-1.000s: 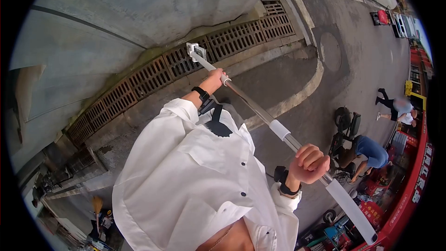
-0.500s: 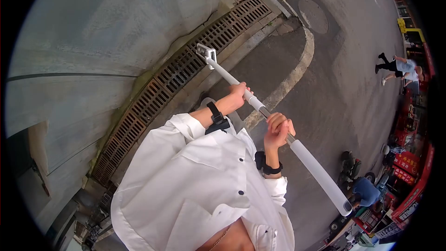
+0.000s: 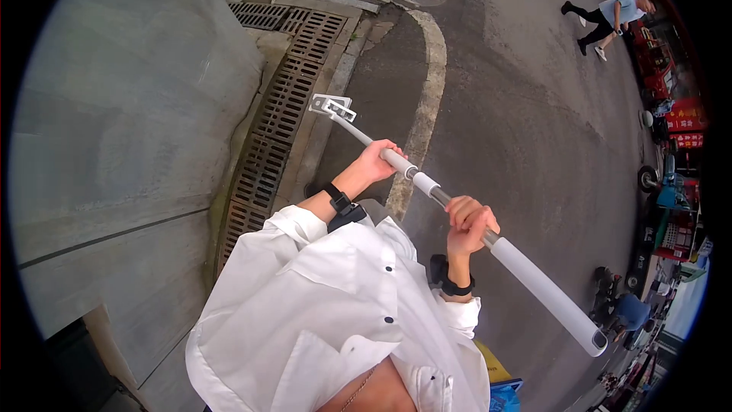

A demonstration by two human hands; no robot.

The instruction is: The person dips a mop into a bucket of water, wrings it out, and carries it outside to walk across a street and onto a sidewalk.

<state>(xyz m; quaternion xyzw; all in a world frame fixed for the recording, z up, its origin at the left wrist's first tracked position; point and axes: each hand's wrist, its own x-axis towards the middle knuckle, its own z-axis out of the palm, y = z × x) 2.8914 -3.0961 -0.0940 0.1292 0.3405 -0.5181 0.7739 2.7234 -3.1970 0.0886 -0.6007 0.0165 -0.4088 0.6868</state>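
Pole position: the pole point(image 3: 424, 184) runs on a diagonal from its head point(image 3: 329, 105), low and forward, to its thick white end point(image 3: 564, 309), which projects rearward past the person's right side. The head is a small white bracket. It sits over the kerb strip just beside the grate point(image 3: 282, 107); whether it touches the ground cannot be told.

Left hand point(image 3: 377, 162): forward on the pole, arm extended. The grip is closed around the white section below a collar. This forward hold sets where the head points.

Right hand point(image 3: 469, 221): rearward on the pole, close to the chest, grip closed around the bare metal section where the thick white sleeve begins. The fingers wrap over the top. This hold carries the weight of the long rear end and acts as the pivot.

Spacing: the two hands are near each other but apart, with the collar between them. Two separated holds keep a long pole from swinging.

Each wrist carries a black wristband point(image 3: 338, 200).

Surroundings: a grey wall point(image 3: 114, 107) stands on the left, beyond the grate. The road point(image 3: 526, 130) lies on the right, with a curved painted line point(image 3: 431, 84) passing under the pole. A passer-by point(image 3: 610, 14) walks well apart, at the far side of the road.
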